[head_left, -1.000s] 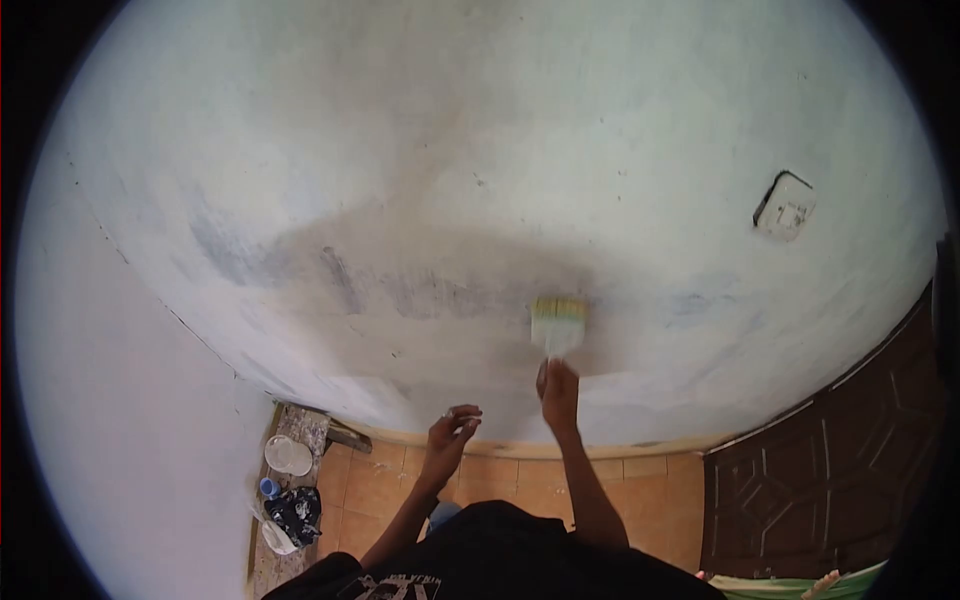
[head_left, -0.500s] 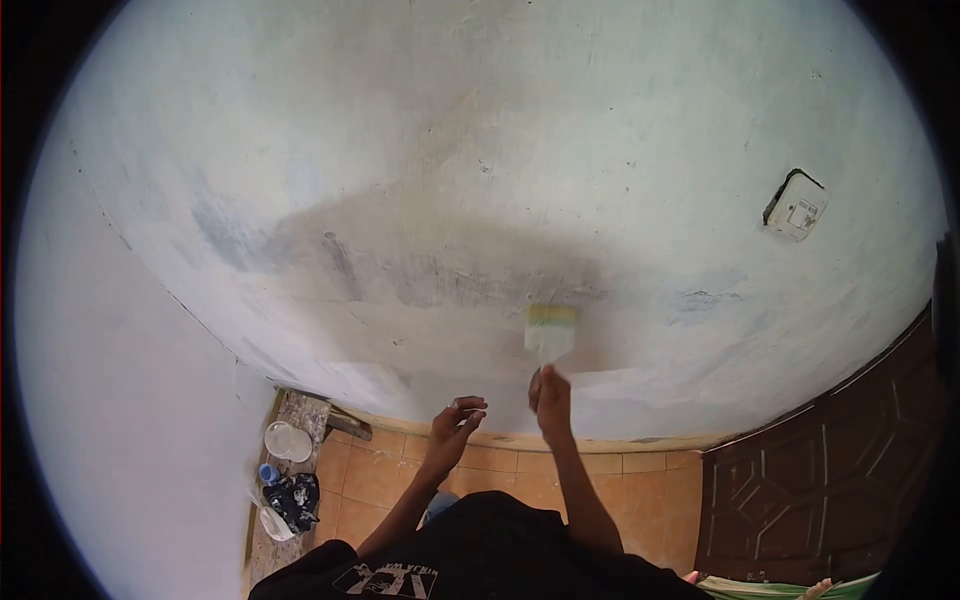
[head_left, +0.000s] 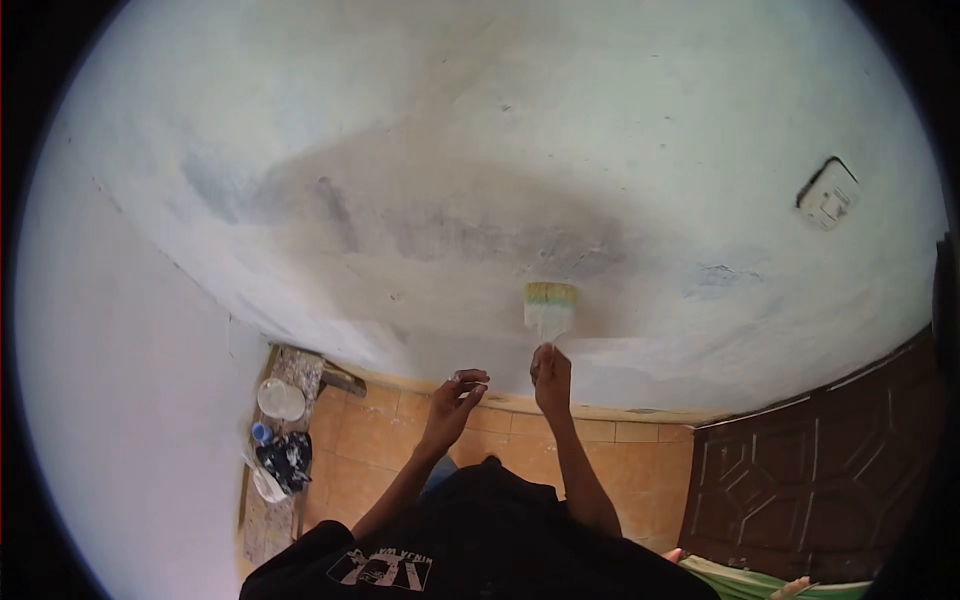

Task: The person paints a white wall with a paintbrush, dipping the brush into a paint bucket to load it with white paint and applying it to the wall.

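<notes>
My right hand (head_left: 551, 382) is closed around the handle of a wide paintbrush (head_left: 550, 305) with pale yellow bristles and a white, paint-covered lower part. The bristles point up, at or very near the whitish wall (head_left: 400, 290); contact is hard to confirm. Lower and to the left, my left hand (head_left: 455, 408) has thumb and fingers drawn together around a small thin white thing (head_left: 481, 383), too small to name surely. Grey, patchy streaks and my shadow lie on the wall above the brush.
A paint-spattered bench (head_left: 290, 362) at lower left carries a white tub (head_left: 281, 399), a blue cup-like item (head_left: 261, 434) and a black plastic bag (head_left: 287, 460). A switch plate (head_left: 829, 195) sits on the wall at right. A brown panelled door (head_left: 800, 480) stands lower right, above orange floor tiles (head_left: 640, 480).
The view has tilted, so wall marks and switch plate sit higher. Against those marks, the brush in my right hand has moved down the wall. My left hand keeps its pinch.
</notes>
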The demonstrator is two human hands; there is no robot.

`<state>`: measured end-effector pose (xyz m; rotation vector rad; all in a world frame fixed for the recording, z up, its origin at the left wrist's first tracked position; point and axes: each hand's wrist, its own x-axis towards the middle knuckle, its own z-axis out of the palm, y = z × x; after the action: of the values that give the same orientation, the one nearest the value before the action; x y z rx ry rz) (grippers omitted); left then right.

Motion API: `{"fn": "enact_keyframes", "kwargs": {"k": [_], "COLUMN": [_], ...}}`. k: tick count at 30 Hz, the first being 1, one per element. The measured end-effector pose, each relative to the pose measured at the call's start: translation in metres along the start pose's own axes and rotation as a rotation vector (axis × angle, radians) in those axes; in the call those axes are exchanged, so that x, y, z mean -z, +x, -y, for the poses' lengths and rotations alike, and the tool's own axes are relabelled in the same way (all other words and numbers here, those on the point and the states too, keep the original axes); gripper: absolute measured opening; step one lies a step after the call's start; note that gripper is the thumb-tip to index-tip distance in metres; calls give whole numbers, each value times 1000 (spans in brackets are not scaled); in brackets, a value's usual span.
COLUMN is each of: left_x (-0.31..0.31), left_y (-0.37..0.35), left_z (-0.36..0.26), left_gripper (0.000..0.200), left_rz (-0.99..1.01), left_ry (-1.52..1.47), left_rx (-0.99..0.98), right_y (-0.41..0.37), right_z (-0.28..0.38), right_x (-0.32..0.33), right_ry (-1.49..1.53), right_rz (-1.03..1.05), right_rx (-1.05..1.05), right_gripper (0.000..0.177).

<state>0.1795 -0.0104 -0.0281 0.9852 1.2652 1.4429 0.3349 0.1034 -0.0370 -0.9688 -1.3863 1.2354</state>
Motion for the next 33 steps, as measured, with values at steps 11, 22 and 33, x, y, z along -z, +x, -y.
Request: {"fn": "enact_keyframes", "kwargs": {"k": [11,22,33], "left_x": [39,131,287], "left_y": [-26,-66,-174], "left_z": [-2,-39,-44], "left_gripper": [20,22,27], "left_rz": [-104,-229,-421], "left_ry": [-4,-39,121], "left_rx": [53,-11,-16], "right_y": [-42,-84,-177], "right_z": [97,117,93], "right_x": [-39,-137,-286], "right_ry": [231,268,140], "right_rz": [195,282,522], "right_rx": [-152,-175,-336], "right_gripper": [28,19,7]}}
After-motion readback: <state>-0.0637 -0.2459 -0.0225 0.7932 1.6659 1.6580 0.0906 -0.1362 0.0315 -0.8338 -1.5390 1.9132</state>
